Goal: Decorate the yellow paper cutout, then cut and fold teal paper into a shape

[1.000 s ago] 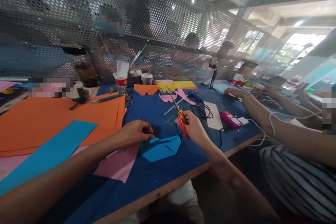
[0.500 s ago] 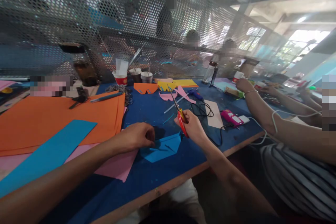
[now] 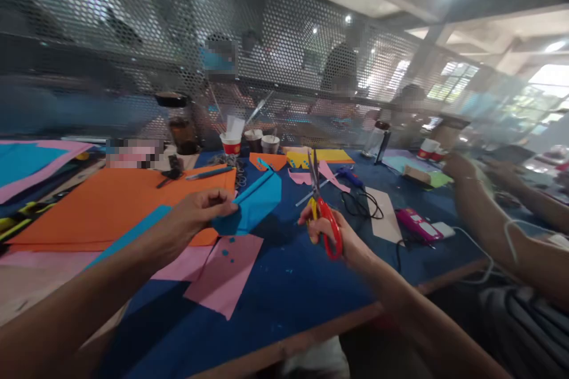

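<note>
Between thumb and fingers, my left hand (image 3: 208, 207) pinches a folded piece of blue paper (image 3: 251, 204), lifted above the table and tilted. My right hand (image 3: 342, 234) grips scissors (image 3: 326, 219) with red and yellow handles; their blades point up and away, slightly parted, to the right of the paper and apart from it. Beneath the left hand lies pink paper (image 3: 235, 281) with a few small blue scraps (image 3: 227, 252) on it. A blue strip (image 3: 128, 234) rests partly under my left forearm, over orange sheets (image 3: 89, 207).
Along the back stand paper cups (image 3: 231, 144) and a dark-lidded jar (image 3: 180, 124) before a perforated metal screen (image 3: 275, 29). Cut orange paper (image 3: 267, 161), a blue glue gun (image 3: 349, 176) with a black cord and a pink device (image 3: 416, 225) lie around. Another person's arm (image 3: 475, 201) reaches in at right.
My left hand has picked the blue paper up off the table and raised it. The scissors have turned more upright in my right hand. The view has shifted left.
</note>
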Demonstrator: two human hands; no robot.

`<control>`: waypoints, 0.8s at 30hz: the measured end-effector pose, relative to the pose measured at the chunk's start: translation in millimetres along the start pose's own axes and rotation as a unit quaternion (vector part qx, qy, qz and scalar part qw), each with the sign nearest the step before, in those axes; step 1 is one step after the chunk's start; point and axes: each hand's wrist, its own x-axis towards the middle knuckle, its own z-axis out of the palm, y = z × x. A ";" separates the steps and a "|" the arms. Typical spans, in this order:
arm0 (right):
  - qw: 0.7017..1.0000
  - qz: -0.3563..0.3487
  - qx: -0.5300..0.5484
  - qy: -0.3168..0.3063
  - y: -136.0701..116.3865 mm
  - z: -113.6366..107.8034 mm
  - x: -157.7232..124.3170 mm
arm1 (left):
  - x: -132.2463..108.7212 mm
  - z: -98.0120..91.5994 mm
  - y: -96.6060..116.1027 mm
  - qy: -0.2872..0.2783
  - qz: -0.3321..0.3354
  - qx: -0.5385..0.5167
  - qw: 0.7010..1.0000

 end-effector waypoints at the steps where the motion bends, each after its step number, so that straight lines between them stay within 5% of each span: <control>1: 0.999 0.015 -0.011 -0.038 -2.8 4.3 2.2 | -6.4 -5.2 0.6 0.018 -0.007 -0.026 0.999; 5: 0.981 0.082 -0.087 -0.155 -11.7 21.1 11.4 | -23.6 -18.2 -1.4 0.088 -0.019 -0.119 0.989; 9: 0.963 0.111 -0.165 -0.180 -18.4 28.8 17.6 | -24.2 -24.0 -8.3 0.133 -0.019 -0.175 0.975; 15: 0.939 0.076 -0.265 -0.206 -20.0 30.1 22.7 | -22.5 -27.0 -15.8 0.147 -0.016 -0.193 0.970; 24: 0.936 0.121 -0.207 -0.258 -17.5 28.7 20.5 | -23.0 -23.0 -21.6 0.134 -0.034 -0.125 0.982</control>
